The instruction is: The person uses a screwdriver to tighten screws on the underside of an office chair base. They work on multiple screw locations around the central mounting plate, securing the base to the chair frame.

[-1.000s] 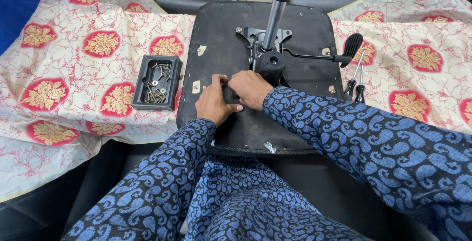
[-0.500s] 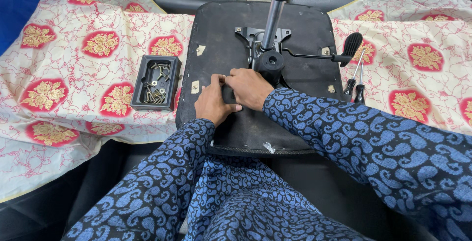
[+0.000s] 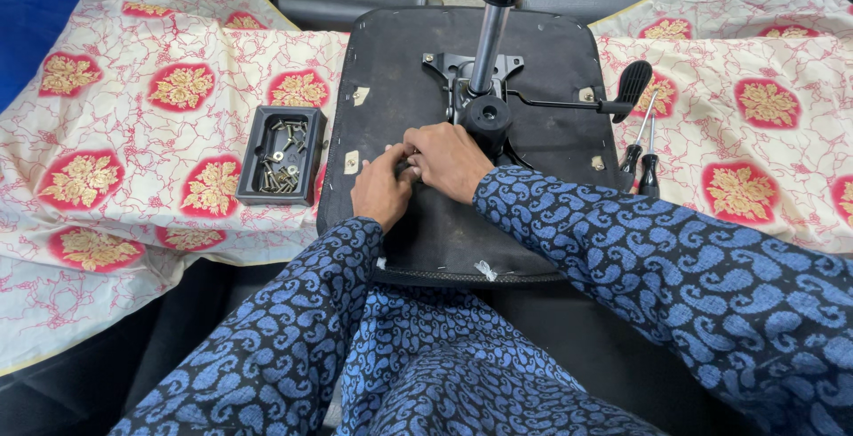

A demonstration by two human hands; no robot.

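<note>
At centre of the upturned black chair seat base [image 3: 418, 223], both hands meet: left hand [image 3: 380, 189] and right hand [image 3: 449, 159] with fingers [image 3: 410, 144] curled together over something small, hidden from view. Just beyond stands the black metal tilt mechanism with grey gas-lift column [image 3: 486, 54]. Near the seat's left edge lies a black rectangular tray of screws [image 3: 281, 155]; by the right edge, two screwdrivers [image 3: 641, 156] on floral cloth [image 3: 133, 125].

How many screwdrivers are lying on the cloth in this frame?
2: both lie side by side on the patterned cloth right of the chair seat, one screwdriver left of the other screwdriver; more may be hidden.
</note>
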